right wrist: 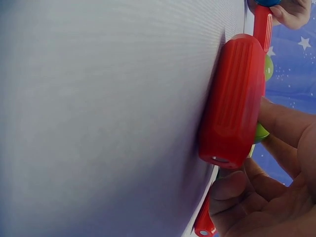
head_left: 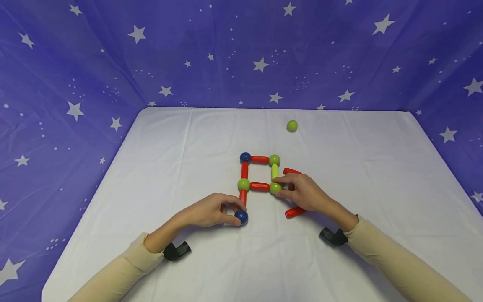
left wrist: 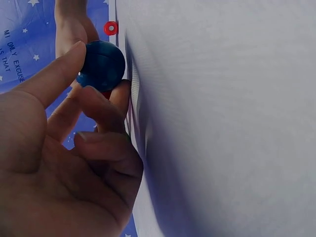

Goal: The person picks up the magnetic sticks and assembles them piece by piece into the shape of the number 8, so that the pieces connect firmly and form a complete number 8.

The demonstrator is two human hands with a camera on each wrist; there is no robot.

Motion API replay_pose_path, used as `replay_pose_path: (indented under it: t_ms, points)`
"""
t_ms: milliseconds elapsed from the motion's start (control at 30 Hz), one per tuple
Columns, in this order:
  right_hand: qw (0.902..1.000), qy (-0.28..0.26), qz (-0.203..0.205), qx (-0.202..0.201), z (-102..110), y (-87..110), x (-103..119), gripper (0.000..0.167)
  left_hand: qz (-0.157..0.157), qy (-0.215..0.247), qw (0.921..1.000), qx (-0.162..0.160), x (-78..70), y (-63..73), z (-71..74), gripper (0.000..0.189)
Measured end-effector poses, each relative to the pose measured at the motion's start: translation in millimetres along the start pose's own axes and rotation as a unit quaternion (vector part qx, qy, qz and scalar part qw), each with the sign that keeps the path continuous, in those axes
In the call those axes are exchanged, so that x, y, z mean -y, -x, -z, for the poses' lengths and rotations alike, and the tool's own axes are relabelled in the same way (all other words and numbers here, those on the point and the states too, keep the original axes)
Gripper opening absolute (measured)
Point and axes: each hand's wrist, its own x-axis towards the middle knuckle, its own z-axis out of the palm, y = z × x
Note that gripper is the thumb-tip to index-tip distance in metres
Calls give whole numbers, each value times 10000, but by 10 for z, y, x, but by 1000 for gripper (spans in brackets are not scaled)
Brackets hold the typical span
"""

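My left hand (head_left: 212, 210) pinches a blue ball (head_left: 242, 217) between thumb and fingers. A red rod (head_left: 243, 197) runs from that ball up to a green ball (head_left: 243, 184) at the lower left corner of a square of rods and balls. Another green ball (head_left: 275, 188), at the square's lower right corner, is held between the thumb and fingers of my right hand (head_left: 303, 192). A light green rod (head_left: 275, 172) forms the right side, and red rods the other sides. In the left wrist view, the blue ball (left wrist: 102, 66) shows at the thumb tip.
Two loose red rods lie by my right hand, one (head_left: 295, 212) in front of it and one (head_left: 292, 171) behind, partly hidden. A lone green ball (head_left: 292, 126) sits near the back edge of the white-covered table (head_left: 188, 138). Star-patterned cloth (head_left: 260, 50) stands behind.
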Motion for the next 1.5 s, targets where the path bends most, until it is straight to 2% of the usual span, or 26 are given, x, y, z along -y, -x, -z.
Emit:
replay_pose_path:
  t_ms: [433,733,1500]
  points:
    - [10000,-48,-27,-3,1,-7,-19,41,-200,-130,9997,-64,-7,-30,-20,29]
    - [10000,-3,61,-6,-10,-11,-11,42,-135,-277,9994,-143,-17,-26,-37,28]
    - [9999,86,106,-29,-2,-12,-29,41,-78,-281,9993,-233,2,-3,-37,31]
